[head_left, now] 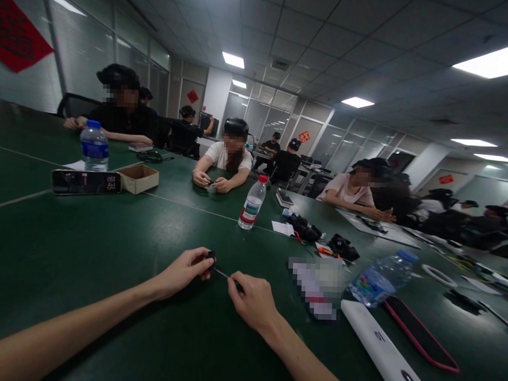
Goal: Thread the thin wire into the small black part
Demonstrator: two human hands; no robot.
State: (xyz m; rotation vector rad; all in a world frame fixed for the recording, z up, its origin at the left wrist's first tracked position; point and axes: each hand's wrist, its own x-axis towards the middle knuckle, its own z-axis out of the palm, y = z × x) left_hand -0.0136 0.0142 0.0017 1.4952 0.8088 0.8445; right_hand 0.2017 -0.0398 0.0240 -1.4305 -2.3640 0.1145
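Observation:
My left hand [188, 269] is closed around a small black part [210, 256] above the green table [123, 241]; the thumb and fingers hide much of it. In my right hand [253, 303] is a tool with a thin metal shaft [221, 273], pinched between thumb and forefinger. That shaft points left toward the black part. Whether its tip touches the part I cannot tell, and its handle is hidden by the fingers.
A red-capped water bottle [252, 206] stands ahead. Rightward lie black parts [306, 228], a tilted blue-capped bottle [382, 279], a white device [382, 350] and a red-edged phone [422, 334]. Leftward are a phone [86, 183] and cardboard box [144, 181]. Several people sit around.

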